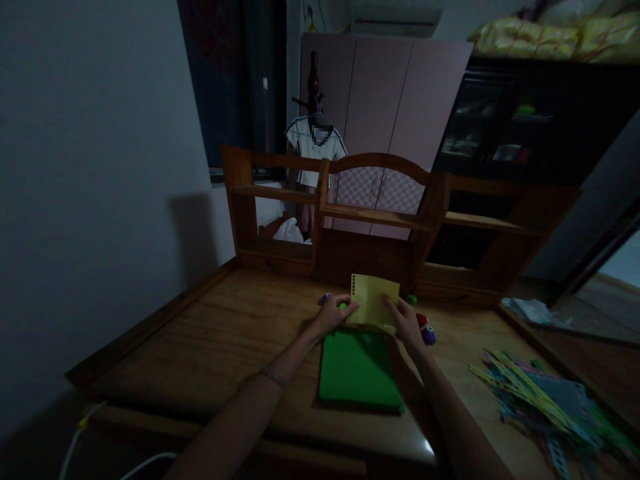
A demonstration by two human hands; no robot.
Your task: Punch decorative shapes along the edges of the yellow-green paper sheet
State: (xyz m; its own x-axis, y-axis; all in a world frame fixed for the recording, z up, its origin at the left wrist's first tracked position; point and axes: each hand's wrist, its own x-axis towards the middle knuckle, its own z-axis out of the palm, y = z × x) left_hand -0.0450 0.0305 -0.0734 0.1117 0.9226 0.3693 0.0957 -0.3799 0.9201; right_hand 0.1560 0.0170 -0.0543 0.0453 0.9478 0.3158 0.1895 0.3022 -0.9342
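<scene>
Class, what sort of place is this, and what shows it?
Probably a bedroom in a home: a tall pink cupboard, a shirt on a hanger and an air conditioner suggest it.

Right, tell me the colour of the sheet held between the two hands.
Yellow: the sheet shows best in the head view.

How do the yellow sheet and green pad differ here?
The sheet is yellow with holes down one edge; the pad is plain green. The sheet looks smaller than the pad. The left hand and right hand hold the sheet up; the pad lies on the desk.
</scene>
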